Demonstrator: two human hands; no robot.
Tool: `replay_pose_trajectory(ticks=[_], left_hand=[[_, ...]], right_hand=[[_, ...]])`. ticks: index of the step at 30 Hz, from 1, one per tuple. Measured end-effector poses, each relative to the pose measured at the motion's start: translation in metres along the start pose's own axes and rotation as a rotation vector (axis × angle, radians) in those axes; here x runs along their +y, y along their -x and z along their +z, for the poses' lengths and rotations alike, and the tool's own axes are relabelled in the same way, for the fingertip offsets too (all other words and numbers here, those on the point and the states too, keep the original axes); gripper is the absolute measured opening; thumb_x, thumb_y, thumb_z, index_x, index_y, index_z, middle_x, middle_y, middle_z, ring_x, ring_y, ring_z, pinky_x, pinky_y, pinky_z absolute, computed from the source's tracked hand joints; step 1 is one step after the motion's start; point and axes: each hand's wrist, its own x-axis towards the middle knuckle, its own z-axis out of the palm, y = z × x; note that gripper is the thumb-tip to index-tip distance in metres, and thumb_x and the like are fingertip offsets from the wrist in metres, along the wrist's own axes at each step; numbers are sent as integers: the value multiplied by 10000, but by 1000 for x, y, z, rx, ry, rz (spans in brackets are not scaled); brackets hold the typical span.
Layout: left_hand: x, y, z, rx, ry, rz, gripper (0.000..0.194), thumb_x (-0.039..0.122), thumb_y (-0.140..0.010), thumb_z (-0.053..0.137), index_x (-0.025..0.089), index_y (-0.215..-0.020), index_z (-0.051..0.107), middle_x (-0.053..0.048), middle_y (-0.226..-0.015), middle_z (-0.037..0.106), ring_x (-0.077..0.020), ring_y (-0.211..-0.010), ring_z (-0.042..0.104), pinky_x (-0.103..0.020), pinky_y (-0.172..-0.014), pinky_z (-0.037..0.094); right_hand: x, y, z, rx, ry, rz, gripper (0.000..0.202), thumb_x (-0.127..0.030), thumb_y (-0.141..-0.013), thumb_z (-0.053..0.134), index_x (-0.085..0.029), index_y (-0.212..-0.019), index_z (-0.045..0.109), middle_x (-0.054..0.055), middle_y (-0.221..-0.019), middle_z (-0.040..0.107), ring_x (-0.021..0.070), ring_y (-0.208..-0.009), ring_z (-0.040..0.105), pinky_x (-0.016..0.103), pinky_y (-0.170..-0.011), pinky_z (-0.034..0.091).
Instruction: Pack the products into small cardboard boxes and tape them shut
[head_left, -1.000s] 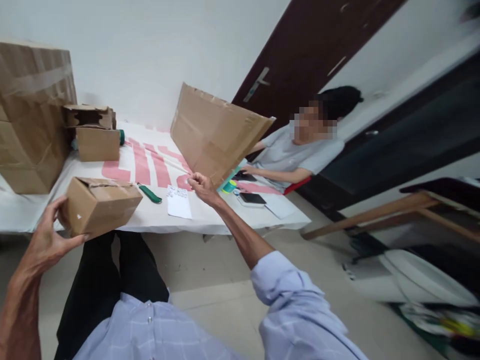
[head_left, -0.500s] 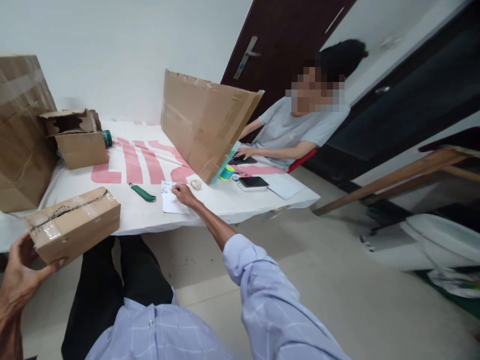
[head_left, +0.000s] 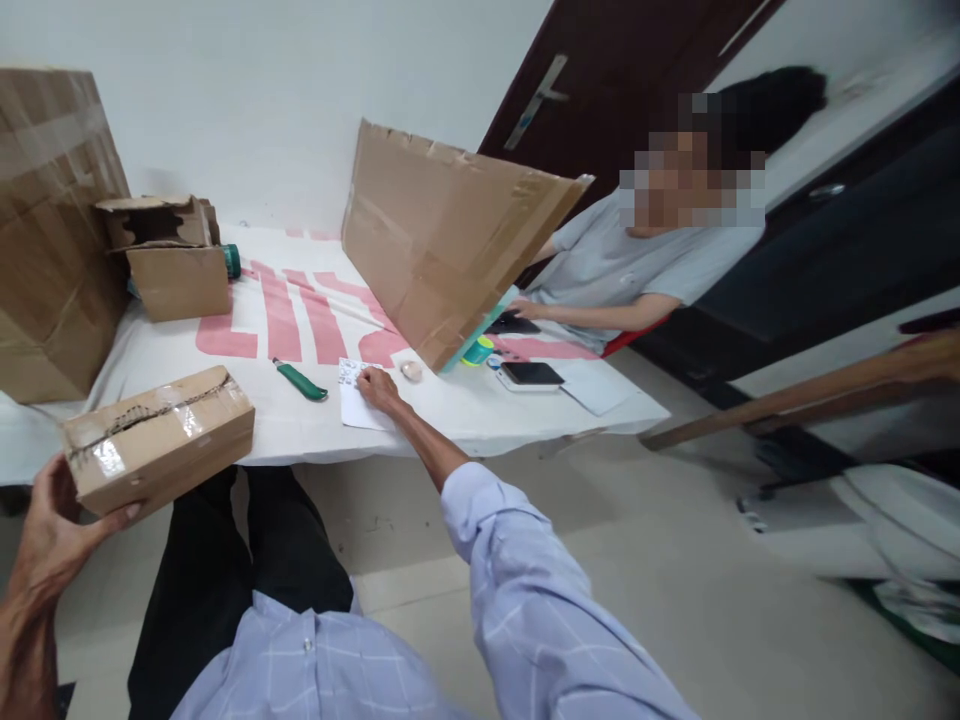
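Note:
My left hand (head_left: 64, 535) grips the near left end of a small taped cardboard box (head_left: 169, 437), thumb along its lower side. The box is tilted at the table's front edge, with a torn, dark seam along its top. On the table my right hand (head_left: 380, 390) is closed, its curled fingers over a white sheet of paper (head_left: 364, 412) with small dark print at its top. Whatever those fingers pinch is hidden. Left of the paper lies a green utility knife (head_left: 301, 381). A small pale round object (head_left: 411, 371) sits just right of my right hand.
A large cardboard box (head_left: 56, 240) and an open smaller one (head_left: 180, 280) stand at the left. A cardboard panel (head_left: 450, 240) leans upright at mid-table. Beyond it sits a person (head_left: 630, 270), near a phone (head_left: 532, 373) and a roll of tape (head_left: 478, 350).
The view has shifted, so the table things appear slightly further right. My left hand still holds the box, and my right hand stays closed over the paper.

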Motion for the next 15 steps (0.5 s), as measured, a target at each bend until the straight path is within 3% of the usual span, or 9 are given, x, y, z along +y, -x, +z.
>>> replay_pose_trajectory(ticks=[7, 11, 15], left_hand=[[-5, 0, 0, -27, 98, 19, 1173, 573, -455, 1043, 256, -1441, 494, -200, -1596, 549, -451, -1528, 502, -626, -1212, 504], [-12, -3, -4, -46, 156, 83, 1152, 540, -517, 1037, 262, -1463, 440, -209, -1643, 501, -409, -1562, 475, -554, -1174, 545], [-18, -4, -4, -57, 221, 114, 1049, 486, -530, 1046, 274, -1388, 480, -183, -1614, 535, -386, -1562, 482, -504, -1132, 573]], right_hand=[[-2, 8, 8, -23, 136, 32, 233, -219, -955, 525, -172, -1002, 747, 150, -1095, 778, 248, -958, 632, 311, -793, 411], [-3, 13, 14, -14, 206, 31, 284, -231, -1005, 499, -157, -1174, 715, 171, -1187, 762, 255, -978, 625, 325, -784, 387], [-5, 18, 16, -16, 274, 9, 286, -206, -1025, 479, -150, -1159, 725, 168, -1165, 755, 249, -984, 615, 328, -790, 379]])
